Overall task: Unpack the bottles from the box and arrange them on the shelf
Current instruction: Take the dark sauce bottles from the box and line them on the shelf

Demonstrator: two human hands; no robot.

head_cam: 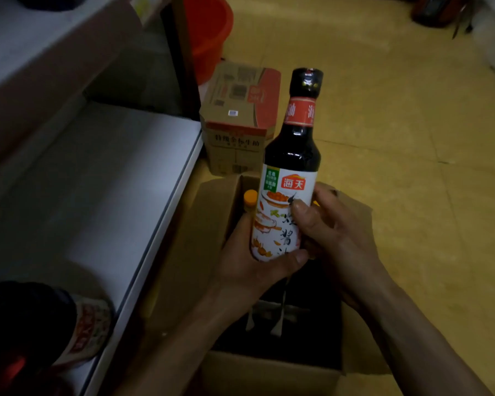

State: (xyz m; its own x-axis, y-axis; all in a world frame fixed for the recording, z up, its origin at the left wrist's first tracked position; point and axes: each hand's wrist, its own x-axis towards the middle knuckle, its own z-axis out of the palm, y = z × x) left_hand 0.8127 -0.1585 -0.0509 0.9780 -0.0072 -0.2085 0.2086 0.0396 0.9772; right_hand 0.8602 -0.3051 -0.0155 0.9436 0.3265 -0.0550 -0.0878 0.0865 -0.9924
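A dark soy sauce bottle [293, 155] with a white and red label and a black sealed cap stands upright in the air above the open cardboard box [269, 375]. My left hand [249, 258] grips its base from below and the left. My right hand [329, 232] grips the label from the right, thumb across the front. Inside the box a bottle with a yellow cap [250, 197] shows at the far left corner; the rest of the inside is dark. The white shelf [103, 195] lies to the left, with a similar bottle [86, 330] on it at the near end.
A closed printed carton [240, 118] stands on the yellow tiled floor beyond the open box. A red bucket [209, 32] sits behind it beside the shelf's dark upright [183, 58]. An upper shelf board [40, 52] overhangs at top left. Bare floor stretches to the right.
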